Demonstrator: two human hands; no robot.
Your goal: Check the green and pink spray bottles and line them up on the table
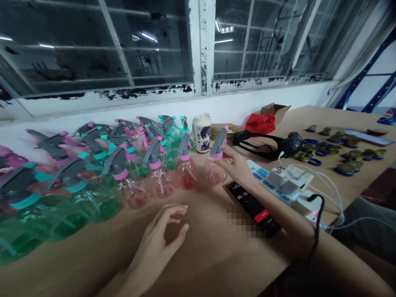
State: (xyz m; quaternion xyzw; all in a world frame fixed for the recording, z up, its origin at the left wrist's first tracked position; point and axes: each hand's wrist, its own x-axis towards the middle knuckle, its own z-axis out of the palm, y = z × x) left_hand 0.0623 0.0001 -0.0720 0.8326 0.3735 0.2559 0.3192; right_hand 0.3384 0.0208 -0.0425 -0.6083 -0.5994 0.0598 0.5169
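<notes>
My right hand [235, 166] grips a clear pink spray bottle [212, 170] near its pink collar, at the right end of a row of such bottles. The bottle stands upright, its grey trigger head above my fingers; part of its right side is hidden by the hand. Just left of it is another pink spray bottle [187, 175], with more pink ones beyond. My left hand [162, 231] hovers over the table in front of the row, fingers curved and apart, holding nothing. Green spray bottles [95, 200] with teal collars crowd the left side.
A phone [247, 206] showing a timer lies under my right forearm, beside a power strip [278, 185] with cables. Behind are a printed cup [202, 134], a red plastic bag [260, 123] and a black strapped device [289, 144]. Several brass-coloured pieces [349, 161] lie at right.
</notes>
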